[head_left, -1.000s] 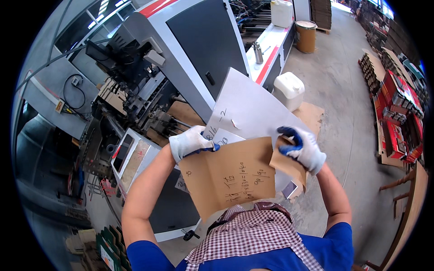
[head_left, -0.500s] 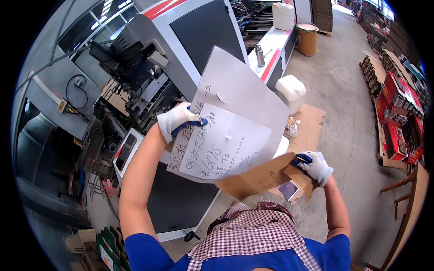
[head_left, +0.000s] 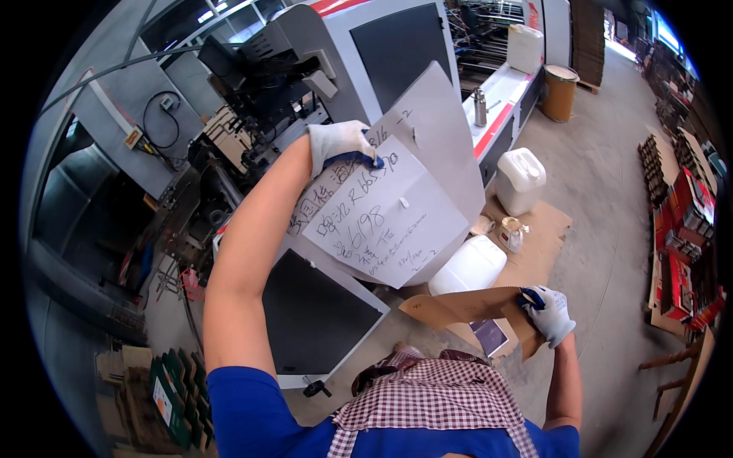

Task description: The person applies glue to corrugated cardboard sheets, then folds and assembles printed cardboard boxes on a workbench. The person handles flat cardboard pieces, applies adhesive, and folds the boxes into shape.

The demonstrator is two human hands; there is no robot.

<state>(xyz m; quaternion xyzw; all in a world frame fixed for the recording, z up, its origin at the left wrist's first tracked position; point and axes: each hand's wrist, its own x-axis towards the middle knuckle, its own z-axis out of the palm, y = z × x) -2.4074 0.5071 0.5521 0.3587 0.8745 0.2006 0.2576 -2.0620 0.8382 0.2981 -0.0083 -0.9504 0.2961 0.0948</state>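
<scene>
The left hand (head_left: pixel 345 146), in a white glove with a blue palm, is closed on the upper left edge of a large grey paperboard sheet (head_left: pixel 439 107), its thumb beside the top of a smaller white handwritten sheet (head_left: pixel 416 221) lying against that board. The right hand (head_left: pixel 548 314), gloved alike, grips the right end of a bent brown cardboard piece (head_left: pixel 462 305), held lower and to the right, in front of a white plastic jug (head_left: pixel 472 263). Beyond, a white jerrycan (head_left: pixel 521 183) stands on the floor (head_left: pixel 603 229) near flattened cardboard (head_left: pixel 544 233)
</scene>
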